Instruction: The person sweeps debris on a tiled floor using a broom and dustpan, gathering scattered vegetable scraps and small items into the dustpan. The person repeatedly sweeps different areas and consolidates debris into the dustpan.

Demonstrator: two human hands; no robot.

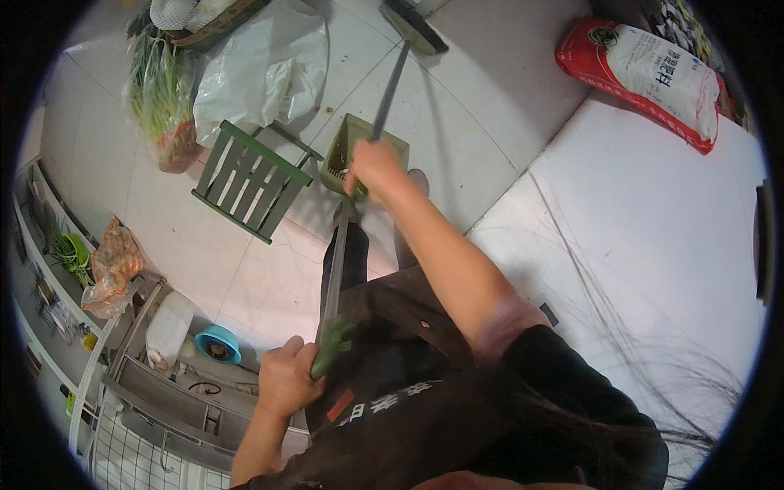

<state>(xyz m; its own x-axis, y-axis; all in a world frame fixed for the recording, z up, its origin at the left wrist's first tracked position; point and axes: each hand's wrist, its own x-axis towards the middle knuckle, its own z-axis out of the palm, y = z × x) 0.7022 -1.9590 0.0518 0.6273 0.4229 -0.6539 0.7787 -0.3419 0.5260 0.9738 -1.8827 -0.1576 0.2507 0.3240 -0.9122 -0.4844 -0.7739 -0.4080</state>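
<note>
In the head view my left hand [288,375] grips the green top end of a dustpan's long handle [335,269], close to my dark apron. The green plastic dustpan [399,144] rests on the tiled floor near my feet, with small debris inside. My right hand [375,164], reaching out above the dustpan, is closed around the grey stick of a broom [391,92]. The broom head [418,30], with dark bristles, lies farther off at the top of the view. My right hand hides part of the dustpan.
A green slatted folding stool [251,184] stands left of the dustpan. Beyond it are a white plastic bag [263,67] and bagged green vegetables [160,104]. A red-and-white sack [649,79] lies on a white surface [625,202] at right. Metal shelving [92,373] is at lower left.
</note>
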